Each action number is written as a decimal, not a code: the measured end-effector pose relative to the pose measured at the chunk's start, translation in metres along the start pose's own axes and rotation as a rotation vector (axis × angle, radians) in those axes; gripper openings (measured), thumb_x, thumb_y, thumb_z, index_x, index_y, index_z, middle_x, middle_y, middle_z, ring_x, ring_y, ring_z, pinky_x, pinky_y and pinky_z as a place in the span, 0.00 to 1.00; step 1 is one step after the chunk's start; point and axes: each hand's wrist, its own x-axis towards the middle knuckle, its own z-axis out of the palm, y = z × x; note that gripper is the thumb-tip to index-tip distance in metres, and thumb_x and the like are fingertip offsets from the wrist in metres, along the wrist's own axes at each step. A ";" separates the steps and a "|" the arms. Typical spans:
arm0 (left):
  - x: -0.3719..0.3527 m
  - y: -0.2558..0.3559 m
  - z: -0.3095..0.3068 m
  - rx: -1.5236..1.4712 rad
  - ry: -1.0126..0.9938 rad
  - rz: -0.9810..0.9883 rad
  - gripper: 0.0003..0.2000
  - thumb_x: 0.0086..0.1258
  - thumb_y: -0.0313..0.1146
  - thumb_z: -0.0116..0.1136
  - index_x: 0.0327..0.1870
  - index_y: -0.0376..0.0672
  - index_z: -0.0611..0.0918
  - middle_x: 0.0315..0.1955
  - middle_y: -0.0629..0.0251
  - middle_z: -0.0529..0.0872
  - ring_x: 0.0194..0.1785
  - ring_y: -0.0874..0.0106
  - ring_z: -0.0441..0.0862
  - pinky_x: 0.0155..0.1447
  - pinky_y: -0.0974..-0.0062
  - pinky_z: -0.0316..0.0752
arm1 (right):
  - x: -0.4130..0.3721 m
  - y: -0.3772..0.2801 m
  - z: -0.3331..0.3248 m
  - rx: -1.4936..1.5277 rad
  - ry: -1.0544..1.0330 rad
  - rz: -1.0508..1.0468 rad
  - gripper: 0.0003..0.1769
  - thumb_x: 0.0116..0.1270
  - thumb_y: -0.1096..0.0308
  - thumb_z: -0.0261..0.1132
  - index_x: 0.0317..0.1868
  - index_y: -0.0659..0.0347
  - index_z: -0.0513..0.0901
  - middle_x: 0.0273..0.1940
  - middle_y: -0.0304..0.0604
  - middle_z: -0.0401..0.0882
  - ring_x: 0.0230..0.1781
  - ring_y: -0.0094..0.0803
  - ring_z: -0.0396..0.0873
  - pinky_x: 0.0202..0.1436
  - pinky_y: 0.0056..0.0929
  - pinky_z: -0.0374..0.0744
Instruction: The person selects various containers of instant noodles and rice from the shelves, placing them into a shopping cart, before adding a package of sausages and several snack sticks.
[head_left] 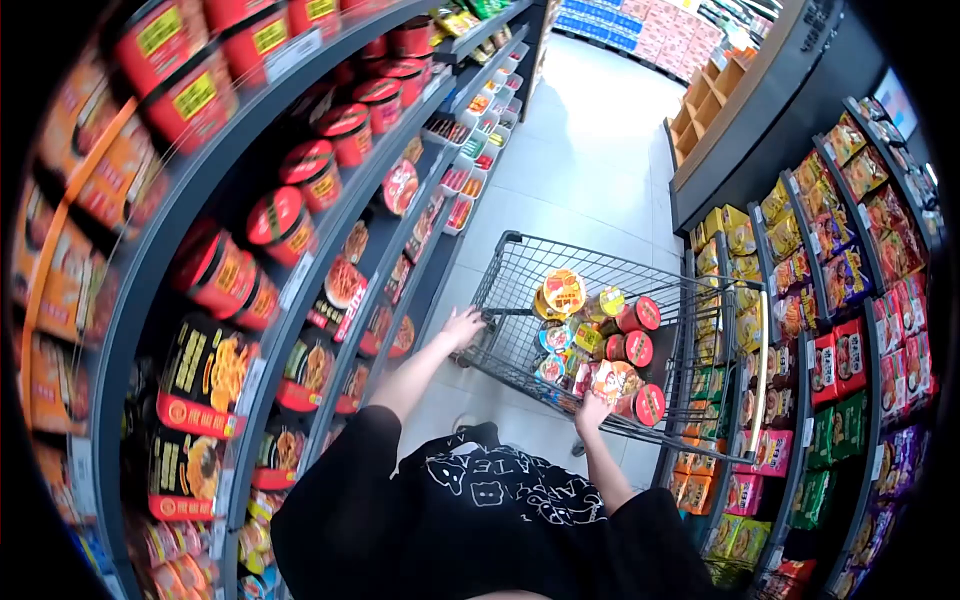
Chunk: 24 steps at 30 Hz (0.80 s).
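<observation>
A dark wire shopping cart stands sideways in front of me, holding several red-lidded cups, a yellow-and-orange tub and blue-rimmed cups. My left hand is at the cart's left end with its fingers spread, holding nothing. Over the near side of the cart, my right hand is closed on the lower edge of a light-coloured patterned package, which lies beside the red cups.
Shelves on the left carry red noodle tubs and black boxes. Shelves on the right hold bagged noodles. The tiled aisle floor runs ahead, past a wooden rack.
</observation>
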 end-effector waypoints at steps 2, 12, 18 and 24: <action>0.017 -0.009 0.020 0.124 -0.208 -0.010 0.22 0.54 0.32 0.55 0.53 0.48 0.72 0.56 0.60 0.69 0.70 0.62 0.48 0.65 0.45 0.50 | 0.012 0.007 0.018 -0.154 0.140 -0.029 0.06 0.56 0.70 0.54 0.29 0.54 0.78 0.29 0.41 0.78 0.32 0.36 0.78 0.41 0.37 0.72; 0.021 0.003 0.054 0.015 -0.013 -0.077 0.23 0.48 0.27 0.55 0.51 0.45 0.72 0.50 0.58 0.72 0.71 0.61 0.45 0.63 0.46 0.55 | 0.090 0.041 0.012 -0.042 0.053 -0.253 0.05 0.59 0.68 0.51 0.34 0.52 0.74 0.24 0.41 0.77 0.20 0.38 0.79 0.20 0.37 0.75; 0.057 0.048 0.046 0.033 -0.051 -0.086 0.21 0.48 0.24 0.55 0.48 0.41 0.70 0.49 0.58 0.73 0.69 0.61 0.50 0.63 0.48 0.57 | 0.187 0.078 0.023 -0.118 0.149 -0.281 0.06 0.55 0.67 0.53 0.30 0.51 0.78 0.26 0.37 0.77 0.31 0.32 0.77 0.39 0.34 0.71; 0.101 0.108 0.047 0.070 -0.075 -0.094 0.26 0.45 0.27 0.61 0.51 0.44 0.69 0.49 0.59 0.73 0.62 0.65 0.62 0.61 0.55 0.60 | 0.291 0.104 0.014 -0.158 0.129 -0.159 0.20 0.57 0.70 0.51 0.53 0.53 0.72 0.52 0.51 0.68 0.58 0.43 0.62 0.60 0.51 0.58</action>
